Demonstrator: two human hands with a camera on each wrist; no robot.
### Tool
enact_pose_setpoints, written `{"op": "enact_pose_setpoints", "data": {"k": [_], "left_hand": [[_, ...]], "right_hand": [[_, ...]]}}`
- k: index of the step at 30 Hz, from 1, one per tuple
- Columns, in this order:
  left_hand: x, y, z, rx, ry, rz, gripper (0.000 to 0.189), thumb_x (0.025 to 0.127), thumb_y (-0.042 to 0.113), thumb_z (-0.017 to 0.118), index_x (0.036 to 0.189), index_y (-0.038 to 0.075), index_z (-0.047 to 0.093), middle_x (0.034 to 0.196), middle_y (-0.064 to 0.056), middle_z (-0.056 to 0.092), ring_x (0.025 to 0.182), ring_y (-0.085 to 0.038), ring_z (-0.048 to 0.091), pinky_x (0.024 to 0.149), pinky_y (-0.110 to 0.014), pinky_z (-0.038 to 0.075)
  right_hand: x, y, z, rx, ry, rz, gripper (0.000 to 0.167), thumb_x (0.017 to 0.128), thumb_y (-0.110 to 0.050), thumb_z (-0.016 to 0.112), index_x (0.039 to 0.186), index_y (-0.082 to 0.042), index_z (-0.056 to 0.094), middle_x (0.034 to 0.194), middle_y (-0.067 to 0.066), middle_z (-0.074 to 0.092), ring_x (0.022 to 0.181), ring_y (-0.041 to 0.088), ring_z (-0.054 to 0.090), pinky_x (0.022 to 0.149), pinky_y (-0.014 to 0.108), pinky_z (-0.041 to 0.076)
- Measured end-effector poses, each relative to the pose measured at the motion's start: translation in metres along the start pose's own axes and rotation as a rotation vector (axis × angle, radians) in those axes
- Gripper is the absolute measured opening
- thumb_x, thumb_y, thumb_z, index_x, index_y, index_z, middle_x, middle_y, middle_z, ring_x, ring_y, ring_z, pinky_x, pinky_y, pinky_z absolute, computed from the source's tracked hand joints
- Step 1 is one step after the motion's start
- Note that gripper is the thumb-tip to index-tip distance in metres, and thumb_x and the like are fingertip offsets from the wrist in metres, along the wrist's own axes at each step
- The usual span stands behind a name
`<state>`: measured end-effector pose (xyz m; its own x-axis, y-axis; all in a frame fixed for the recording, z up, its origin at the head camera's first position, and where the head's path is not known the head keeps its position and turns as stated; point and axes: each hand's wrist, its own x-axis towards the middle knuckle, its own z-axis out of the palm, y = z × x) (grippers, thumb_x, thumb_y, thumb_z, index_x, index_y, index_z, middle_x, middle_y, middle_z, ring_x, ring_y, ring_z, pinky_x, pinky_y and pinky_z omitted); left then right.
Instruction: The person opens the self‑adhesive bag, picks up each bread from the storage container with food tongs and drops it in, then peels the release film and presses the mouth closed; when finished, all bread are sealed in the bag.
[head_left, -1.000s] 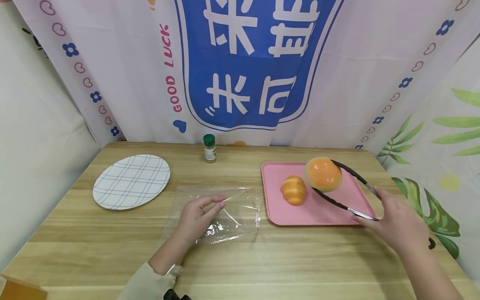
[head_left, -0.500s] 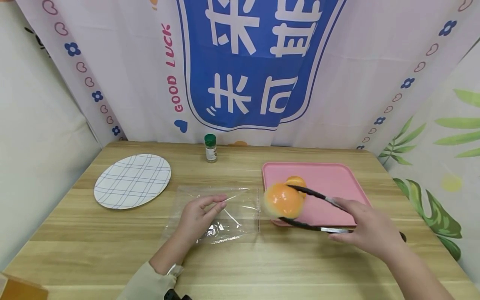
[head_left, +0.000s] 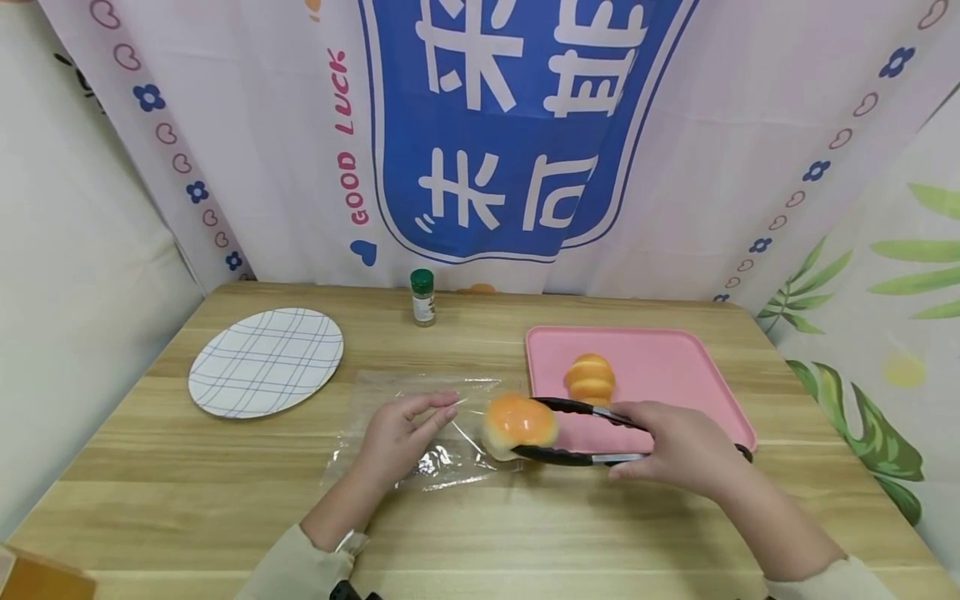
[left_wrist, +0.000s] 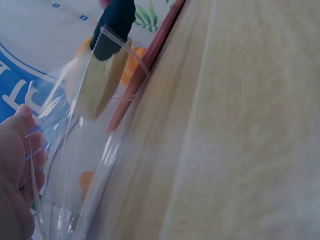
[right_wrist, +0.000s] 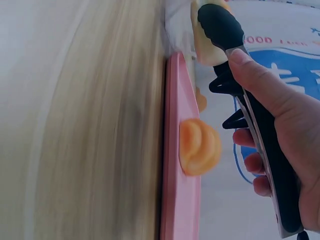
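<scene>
My right hand grips a pair of tongs with black tips. Between those tips sits a round orange-topped bun, over the right end of a clear plastic bag. The left wrist view shows the bun at the mouth of the bag; whether it is inside is hard to tell. My left hand pinches the upper layer of the bag and lifts it. On the pink tray lies a small ridged croissant-shaped bread, clearer in the right wrist view as an orange bread.
A white oval plate with blue crossing lines lies at the left. At the back stands a small green-capped seasoning jar. An orange-brown box corner shows at the near left, and a printed curtain hangs behind the wooden table.
My right hand has carried the bun in the tongs leftward from above the pink tray to the bag's right end. My left hand has stayed nearly still on the bag.
</scene>
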<state>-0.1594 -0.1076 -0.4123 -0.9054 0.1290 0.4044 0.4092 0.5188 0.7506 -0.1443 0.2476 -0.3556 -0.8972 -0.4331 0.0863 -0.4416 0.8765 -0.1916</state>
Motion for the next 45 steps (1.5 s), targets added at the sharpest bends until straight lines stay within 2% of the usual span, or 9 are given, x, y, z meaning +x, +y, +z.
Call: {"op": "enact_pose_setpoints", "data": {"k": [4, 10, 15, 19, 24, 30, 37, 40, 45], "left_hand": [[-0.001, 0.001, 0.001, -0.007, -0.008, 0.014, 0.016, 0.087, 0.018, 0.073, 0.101, 0.01, 0.075, 0.11, -0.004, 0.075, 0.105, -0.023, 0.071, 0.098, -0.042, 0.055], [-0.002, 0.002, 0.002, -0.034, -0.015, 0.034, 0.016, 0.087, 0.018, 0.073, 0.102, 0.011, 0.075, 0.109, -0.002, 0.075, 0.104, -0.023, 0.071, 0.096, -0.041, 0.056], [-0.003, 0.005, 0.004, -0.061, -0.027, 0.059, 0.016, 0.087, 0.016, 0.073, 0.103, 0.01, 0.075, 0.109, -0.003, 0.075, 0.102, -0.021, 0.072, 0.089, -0.032, 0.06], [-0.002, 0.007, 0.004, -0.06, -0.034, 0.094, 0.014, 0.088, 0.015, 0.073, 0.101, 0.011, 0.076, 0.11, -0.004, 0.075, 0.101, -0.02, 0.072, 0.082, -0.024, 0.06], [-0.002, 0.01, 0.004, -0.009, -0.022, 0.17, 0.013, 0.087, 0.013, 0.074, 0.1, 0.012, 0.077, 0.107, -0.004, 0.076, 0.096, -0.019, 0.073, 0.078, -0.023, 0.061], [0.0, 0.018, 0.002, 0.093, -0.014, 0.26, 0.015, 0.085, 0.015, 0.075, 0.1, 0.014, 0.077, 0.106, -0.002, 0.076, 0.1, -0.019, 0.072, 0.089, -0.034, 0.059], [0.004, 0.032, -0.002, 0.178, -0.041, 0.323, 0.016, 0.086, 0.018, 0.074, 0.101, 0.013, 0.077, 0.105, -0.002, 0.076, 0.102, -0.019, 0.072, 0.091, -0.037, 0.058], [0.004, 0.032, -0.003, 0.185, -0.051, 0.319, 0.016, 0.086, 0.018, 0.074, 0.101, 0.014, 0.077, 0.105, -0.001, 0.076, 0.1, -0.018, 0.072, 0.09, -0.036, 0.059], [-0.001, 0.026, -0.002, 0.158, -0.055, 0.256, 0.012, 0.085, 0.017, 0.075, 0.097, 0.014, 0.077, 0.101, 0.001, 0.077, 0.094, -0.016, 0.073, 0.085, -0.031, 0.061]], "right_hand": [[0.013, -0.011, 0.007, -0.005, -0.033, -0.026, 0.073, 0.066, -0.058, 0.083, 0.125, -0.018, 0.065, 0.12, 0.0, 0.071, 0.11, 0.025, 0.067, 0.09, 0.048, 0.056], [0.033, -0.034, 0.017, 0.006, -0.059, -0.068, 0.069, 0.065, -0.056, 0.084, 0.123, -0.024, 0.064, 0.116, -0.006, 0.071, 0.1, 0.018, 0.069, 0.081, 0.041, 0.057], [0.045, -0.047, 0.026, 0.012, -0.052, -0.09, 0.071, 0.064, -0.058, 0.083, 0.125, -0.026, 0.063, 0.117, -0.008, 0.07, 0.099, 0.015, 0.069, 0.077, 0.038, 0.058], [0.05, -0.054, 0.031, 0.017, -0.041, -0.124, 0.073, 0.064, -0.058, 0.083, 0.126, -0.024, 0.063, 0.116, -0.006, 0.07, 0.102, 0.016, 0.068, 0.08, 0.038, 0.058], [0.054, -0.058, 0.035, 0.021, -0.054, -0.119, 0.076, 0.064, -0.06, 0.083, 0.126, -0.022, 0.063, 0.115, -0.004, 0.071, 0.103, 0.018, 0.069, 0.082, 0.039, 0.058], [0.054, -0.06, 0.038, 0.028, -0.065, -0.102, 0.078, 0.063, -0.062, 0.083, 0.127, -0.021, 0.062, 0.114, -0.004, 0.072, 0.103, 0.018, 0.069, 0.083, 0.039, 0.058], [0.053, -0.061, 0.038, 0.023, -0.055, -0.109, 0.079, 0.063, -0.062, 0.082, 0.126, -0.019, 0.063, 0.113, -0.002, 0.072, 0.102, 0.018, 0.069, 0.082, 0.039, 0.058], [0.052, -0.058, 0.039, 0.072, -0.066, -0.092, 0.079, 0.062, -0.062, 0.083, 0.127, -0.021, 0.063, 0.114, -0.003, 0.072, 0.102, 0.018, 0.068, 0.082, 0.039, 0.058], [0.051, -0.051, 0.04, 0.181, -0.111, -0.034, 0.079, 0.063, -0.062, 0.082, 0.13, -0.026, 0.062, 0.118, -0.006, 0.071, 0.103, 0.015, 0.067, 0.086, 0.04, 0.057]]}}
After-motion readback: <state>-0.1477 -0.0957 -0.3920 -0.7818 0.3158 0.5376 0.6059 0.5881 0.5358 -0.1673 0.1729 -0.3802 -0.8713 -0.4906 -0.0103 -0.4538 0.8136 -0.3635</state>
